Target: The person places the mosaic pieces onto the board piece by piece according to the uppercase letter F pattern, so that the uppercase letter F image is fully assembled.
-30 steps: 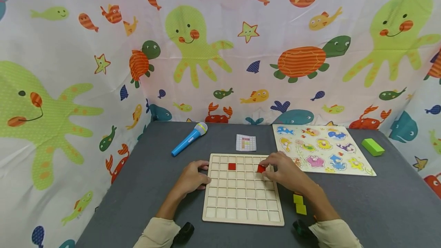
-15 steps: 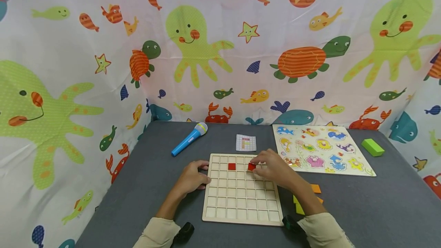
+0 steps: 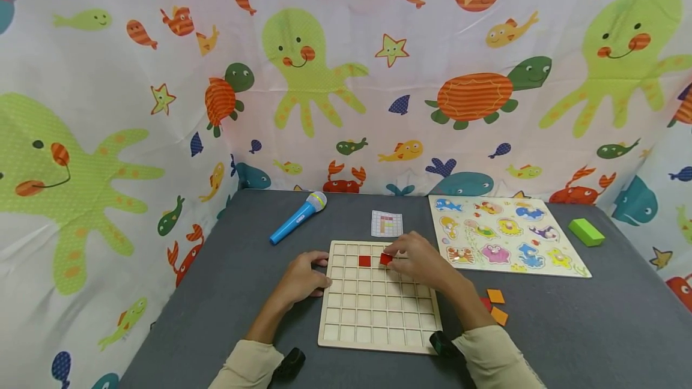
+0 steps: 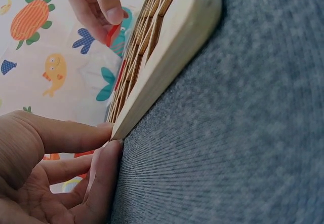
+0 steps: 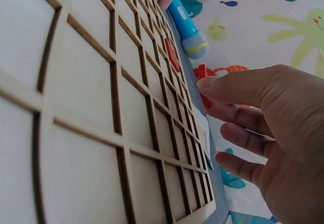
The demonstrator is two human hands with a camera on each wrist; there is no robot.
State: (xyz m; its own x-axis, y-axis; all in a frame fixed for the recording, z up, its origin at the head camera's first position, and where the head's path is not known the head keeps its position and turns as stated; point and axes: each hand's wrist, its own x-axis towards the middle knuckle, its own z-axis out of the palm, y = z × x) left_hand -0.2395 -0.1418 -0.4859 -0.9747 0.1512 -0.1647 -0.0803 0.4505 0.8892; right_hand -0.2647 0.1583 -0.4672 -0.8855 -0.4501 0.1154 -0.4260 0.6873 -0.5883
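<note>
A wooden grid board (image 3: 378,311) lies on the grey table. My left hand (image 3: 301,279) holds its left edge, and in the left wrist view the thumb and a finger (image 4: 106,168) meet at the board's rim. One red square tile (image 3: 364,261) sits in a cell near the top of the grid. Between thumb and fingertips my right hand (image 3: 424,263) pinches a second red tile (image 3: 385,259), to the right of the first. The right wrist view shows this held tile (image 5: 203,72) raised off the board, its other fingers spread loosely.
Behind the board lies a small printed grid card (image 3: 386,224). A blue toy microphone (image 3: 294,221) is at the back left. To the right are a sea-animal puzzle board (image 3: 508,236), a green block (image 3: 586,232) and orange tiles (image 3: 495,296), with a red tile (image 3: 486,303) partly behind the forearm.
My right hand has moved left over the board with the red tile, from near its right edge towards the seated red tile. The left hand stays at the board's edge.
</note>
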